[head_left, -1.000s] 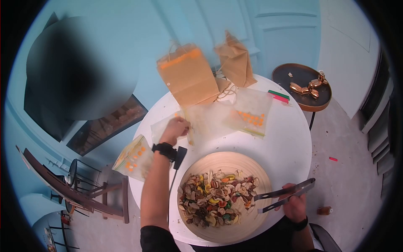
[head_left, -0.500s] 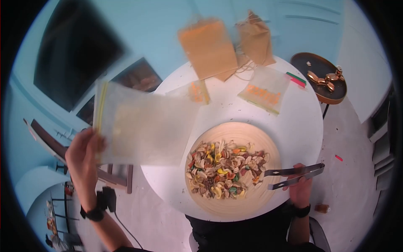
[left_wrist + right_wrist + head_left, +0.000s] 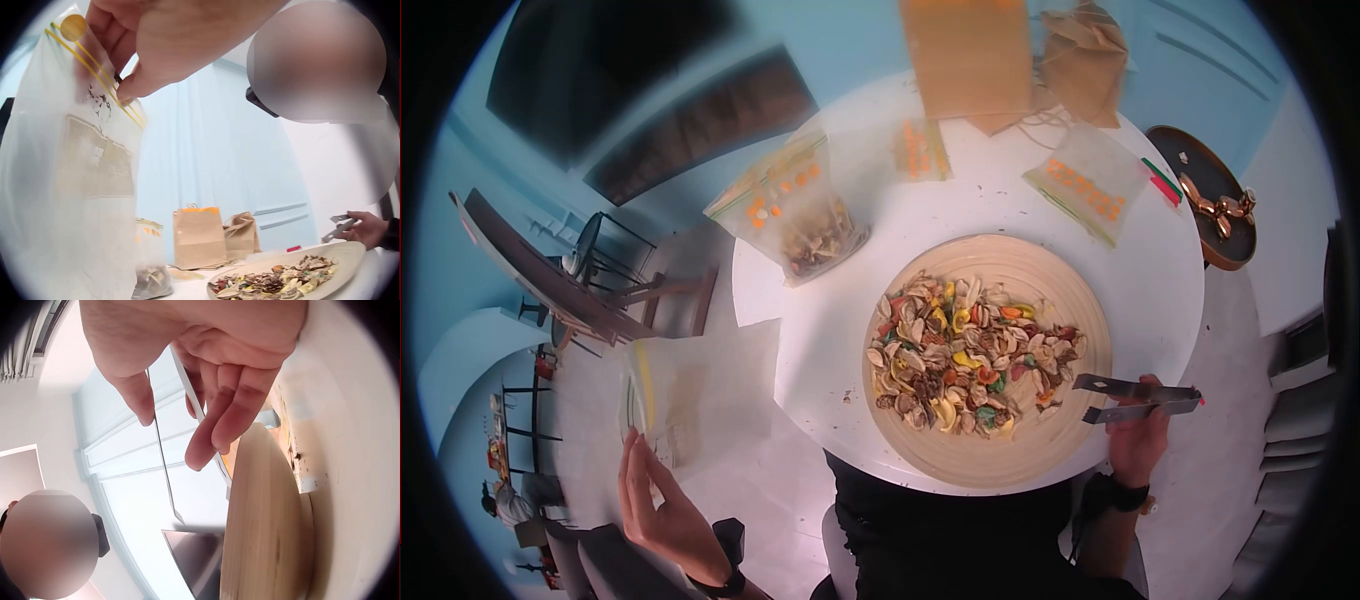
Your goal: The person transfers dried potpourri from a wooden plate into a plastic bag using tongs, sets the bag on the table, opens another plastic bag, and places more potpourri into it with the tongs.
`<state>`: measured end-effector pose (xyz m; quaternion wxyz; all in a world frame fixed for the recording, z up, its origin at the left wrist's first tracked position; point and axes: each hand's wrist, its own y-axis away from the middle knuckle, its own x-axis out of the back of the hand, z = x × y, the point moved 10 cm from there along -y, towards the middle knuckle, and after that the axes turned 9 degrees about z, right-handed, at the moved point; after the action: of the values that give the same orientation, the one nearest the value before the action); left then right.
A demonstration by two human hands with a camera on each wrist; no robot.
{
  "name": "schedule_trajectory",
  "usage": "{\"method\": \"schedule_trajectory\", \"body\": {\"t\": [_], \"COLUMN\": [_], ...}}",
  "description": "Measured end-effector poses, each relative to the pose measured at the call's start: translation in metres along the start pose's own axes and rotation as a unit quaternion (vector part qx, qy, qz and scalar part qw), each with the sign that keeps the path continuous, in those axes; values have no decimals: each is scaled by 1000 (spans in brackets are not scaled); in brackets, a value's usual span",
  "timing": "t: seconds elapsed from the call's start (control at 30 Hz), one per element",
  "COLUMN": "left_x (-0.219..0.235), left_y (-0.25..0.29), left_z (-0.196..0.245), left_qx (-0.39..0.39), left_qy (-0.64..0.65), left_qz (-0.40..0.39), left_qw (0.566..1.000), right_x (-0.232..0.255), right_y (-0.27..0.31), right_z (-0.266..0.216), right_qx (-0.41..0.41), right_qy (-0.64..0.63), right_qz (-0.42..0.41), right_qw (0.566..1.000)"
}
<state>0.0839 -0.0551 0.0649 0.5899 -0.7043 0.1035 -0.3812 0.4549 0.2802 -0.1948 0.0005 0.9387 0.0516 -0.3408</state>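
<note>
My left hand (image 3: 662, 500) pinches a translucent zip bag (image 3: 712, 385) near its yellow zip strip. This bag hangs off the left side of the table; in the left wrist view a beige patch and dark specks show on it. My right hand (image 3: 1138, 440) holds metal tongs (image 3: 1105, 385) with their arms apart and nothing between the tips. Close by the tongs is a round wooden plate (image 3: 1060, 290) bearing dried petals and pods, a potpourri (image 3: 945, 360). A standing zip bag (image 3: 815, 215) with orange dots, partly filled with potpourri, is at the table's left side.
Flat zip bags with orange marks lie at the back (image 3: 920, 150) and back right (image 3: 1090, 185) of the white table (image 3: 1150, 310). Brown paper bags (image 3: 970, 60) stand behind. Green and red strips (image 3: 1163, 180) lie at the right edge, near a side table (image 3: 1235, 245) with a copper balloon-dog figure.
My left hand has lifted the translucent bag off the table and brought it left and lower, beside the table. The right hand keeps its hold on the tongs. The head view has shifted.
</note>
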Motion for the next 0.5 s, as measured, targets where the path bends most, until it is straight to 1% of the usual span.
{"method": "schedule_trajectory", "body": {"t": [0.03,0.07,0.1,0.13,0.17,0.23,0.27,0.3,0.37,0.4,0.43,0.47,0.5], "left_x": [-1,-4,-8,-8,-12,-9,-9,-14,-28,-40,-54,-68,-80], "left_y": [2,3,7,3,-1,-18,-24,-25,-23,-11,10,22,35], "left_z": [-5,-26,-46,-55,-64,-70,-71,-65,-35,-18,-7,20,41], "left_qx": [3,86,169,195,199,147,178,178,129,141,117,114,94], "left_qy": [-3,-17,-30,-55,-55,-69,-73,-75,-31,4,88,102,116], "left_qz": [-3,-21,-39,-51,-53,19,43,37,1,-41,-55,-122,-157], "left_qw": [1000,996,984,978,977,987,980,980,991,989,988,981,976], "right_x": [-5,-11,-11,-6,-3,-6,-6,-5,-5,-6,-8,-10,-9], "right_y": [0,0,-1,-1,-3,-3,-2,-1,-1,-1,-1,-2,-2], "right_z": [0,2,3,4,4,1,0,-1,2,2,0,-1,1], "right_qx": [-12,-23,-24,-27,-29,-27,-25,-29,-68,-70,-60,-51,-55], "right_qy": [10,18,19,16,15,9,-1,3,-38,-36,-48,-61,-61], "right_qz": [-22,-43,-46,-32,-18,-12,-3,-2,11,11,14,17,18], "right_qw": [1000,999,998,999,999,1000,1000,1000,997,997,997,997,996]}}
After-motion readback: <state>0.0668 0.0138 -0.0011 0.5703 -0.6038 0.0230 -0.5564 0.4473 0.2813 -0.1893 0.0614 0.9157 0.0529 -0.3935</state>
